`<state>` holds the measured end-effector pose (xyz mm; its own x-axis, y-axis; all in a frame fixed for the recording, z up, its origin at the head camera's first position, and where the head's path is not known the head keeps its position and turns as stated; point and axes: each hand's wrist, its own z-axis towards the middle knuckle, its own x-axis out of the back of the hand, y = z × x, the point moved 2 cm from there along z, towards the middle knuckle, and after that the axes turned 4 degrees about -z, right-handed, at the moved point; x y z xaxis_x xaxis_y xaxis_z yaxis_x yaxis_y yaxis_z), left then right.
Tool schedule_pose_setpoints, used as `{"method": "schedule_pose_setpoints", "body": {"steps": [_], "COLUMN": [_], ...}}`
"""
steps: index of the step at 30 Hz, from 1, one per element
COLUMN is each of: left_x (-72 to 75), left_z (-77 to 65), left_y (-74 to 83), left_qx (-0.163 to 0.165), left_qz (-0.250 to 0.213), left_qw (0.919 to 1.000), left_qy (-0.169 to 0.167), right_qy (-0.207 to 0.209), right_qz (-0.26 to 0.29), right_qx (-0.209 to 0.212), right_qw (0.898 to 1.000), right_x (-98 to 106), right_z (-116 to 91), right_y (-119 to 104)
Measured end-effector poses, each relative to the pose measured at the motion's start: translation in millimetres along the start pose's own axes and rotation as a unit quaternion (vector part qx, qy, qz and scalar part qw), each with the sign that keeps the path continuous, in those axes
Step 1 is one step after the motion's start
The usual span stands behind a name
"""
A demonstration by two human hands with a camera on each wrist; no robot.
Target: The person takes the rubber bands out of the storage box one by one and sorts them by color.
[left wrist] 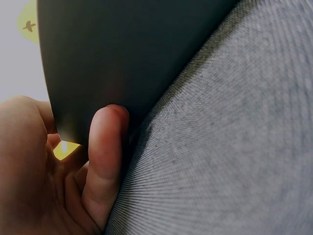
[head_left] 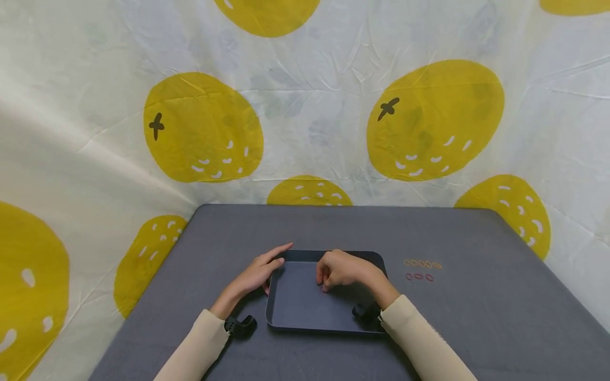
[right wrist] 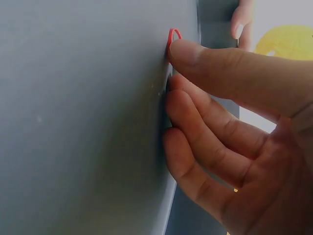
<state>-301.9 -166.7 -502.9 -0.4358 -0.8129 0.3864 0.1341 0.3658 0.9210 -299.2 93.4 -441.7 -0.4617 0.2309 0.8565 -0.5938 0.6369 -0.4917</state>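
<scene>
A dark grey rectangular tray lies on the grey table. My left hand holds its far left corner, thumb over the rim and index finger extended; in the left wrist view, a finger presses the tray's outer wall. Over the tray's middle, my right hand pinches a small red rubber band at the tray floor. The right thumb covers part of the band, and the other right fingers are curled close to the tray surface.
Right of the tray lie a row of several orange-yellow rubber bands and, nearer me, a row of three red ones. A white cloth printed with yellow fruit hangs behind the table.
</scene>
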Motion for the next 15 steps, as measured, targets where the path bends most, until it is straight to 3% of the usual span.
{"method": "schedule_pose_setpoints", "body": {"steps": [15], "left_x": [0.6], "left_z": [-0.2], "left_y": [0.7], "left_qx": [-0.006], "left_qz": [0.003], "left_qw": [1.0000], "left_qy": [0.000], "right_qy": [-0.015], "right_qz": [-0.013], "right_qx": [0.012], "right_qw": [1.000], "right_x": [-1.8], "right_z": [0.3], "right_y": [-0.7]}}
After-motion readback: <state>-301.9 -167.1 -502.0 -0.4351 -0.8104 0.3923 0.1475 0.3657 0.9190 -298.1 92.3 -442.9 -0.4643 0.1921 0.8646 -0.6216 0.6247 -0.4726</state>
